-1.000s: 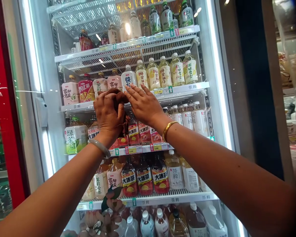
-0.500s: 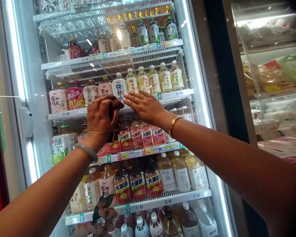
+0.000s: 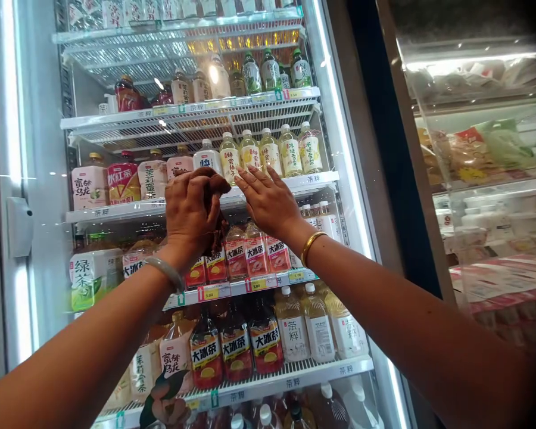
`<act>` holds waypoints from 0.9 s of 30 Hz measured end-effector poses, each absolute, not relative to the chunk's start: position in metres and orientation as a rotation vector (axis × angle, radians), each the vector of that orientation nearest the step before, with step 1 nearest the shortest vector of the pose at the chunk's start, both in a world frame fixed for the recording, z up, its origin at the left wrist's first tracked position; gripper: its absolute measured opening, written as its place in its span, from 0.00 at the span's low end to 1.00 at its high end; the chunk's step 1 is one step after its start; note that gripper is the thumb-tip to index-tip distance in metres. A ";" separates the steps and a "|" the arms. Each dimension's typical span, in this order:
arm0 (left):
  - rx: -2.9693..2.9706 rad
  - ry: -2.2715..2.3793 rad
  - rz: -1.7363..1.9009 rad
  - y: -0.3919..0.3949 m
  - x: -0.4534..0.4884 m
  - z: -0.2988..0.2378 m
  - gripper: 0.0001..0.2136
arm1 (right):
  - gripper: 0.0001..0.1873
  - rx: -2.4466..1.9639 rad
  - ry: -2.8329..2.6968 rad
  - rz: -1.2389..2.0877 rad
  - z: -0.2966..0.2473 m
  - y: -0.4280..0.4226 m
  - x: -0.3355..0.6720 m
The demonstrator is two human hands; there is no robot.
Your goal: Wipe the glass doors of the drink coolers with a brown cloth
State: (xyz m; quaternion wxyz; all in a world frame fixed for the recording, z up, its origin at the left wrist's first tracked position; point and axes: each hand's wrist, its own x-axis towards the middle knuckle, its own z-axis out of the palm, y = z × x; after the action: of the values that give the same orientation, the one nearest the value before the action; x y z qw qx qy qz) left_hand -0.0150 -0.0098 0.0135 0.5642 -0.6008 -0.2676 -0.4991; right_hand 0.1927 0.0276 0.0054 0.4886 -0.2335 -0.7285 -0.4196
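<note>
My left hand (image 3: 191, 215) is closed around a crumpled brown cloth (image 3: 213, 180) and presses it against the glass door (image 3: 343, 196) of a drinks fridge. A pale bangle sits on that wrist. Right beside it, my right hand (image 3: 270, 201) lies flat on the same glass with the fingers stretched out and holds nothing. A gold bangle is on that wrist. Both hands are level with the second shelf (image 3: 315, 178), in front of pale yellow tea bottles (image 3: 270, 152). Below them stand red-labelled iced tea bottles (image 3: 254, 253).
Behind the glass the fridge has several wire shelves packed with bottles, with price tags (image 3: 211, 292) along the rails. A dark frame (image 3: 370, 149) separates it from a second glass case (image 3: 486, 179) of packaged food on the right. A white handle block (image 3: 20, 226) sits at the left.
The view has swung to the right, so the fridge sits further left. Both hands stay together on the glass, and the cloth hand has shifted slightly.
</note>
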 end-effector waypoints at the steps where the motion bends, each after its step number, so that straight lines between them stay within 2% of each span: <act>1: -1.421 -0.624 -1.170 -0.009 -0.009 0.011 0.12 | 0.29 -0.557 -1.763 -1.016 0.005 0.027 0.193; 6: -1.524 -0.528 -1.001 -0.007 0.009 -0.002 0.12 | 0.29 -0.532 -1.740 -0.990 0.004 0.029 0.196; 10: -1.547 -0.519 -0.913 -0.010 -0.001 0.013 0.12 | 0.29 -0.531 -1.770 -1.026 0.004 0.031 0.202; 17: -1.482 -0.574 -1.172 -0.003 0.027 0.012 0.12 | 0.27 -0.431 -1.882 -1.146 0.013 0.035 0.239; 24: -1.654 -0.343 -0.735 -0.006 0.049 0.013 0.11 | 0.27 -0.477 -1.826 -1.144 0.007 0.040 0.288; 27: -1.694 -0.380 -0.729 -0.005 0.055 0.024 0.12 | 0.28 -0.478 -1.805 -1.112 0.003 0.043 0.290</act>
State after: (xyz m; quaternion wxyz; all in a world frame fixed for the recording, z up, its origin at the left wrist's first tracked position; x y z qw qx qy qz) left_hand 0.0547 -0.0048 0.0241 0.5887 -0.7273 -0.1630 -0.3129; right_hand 0.2904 0.0429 0.0034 0.4654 -0.1947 -0.7351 -0.4528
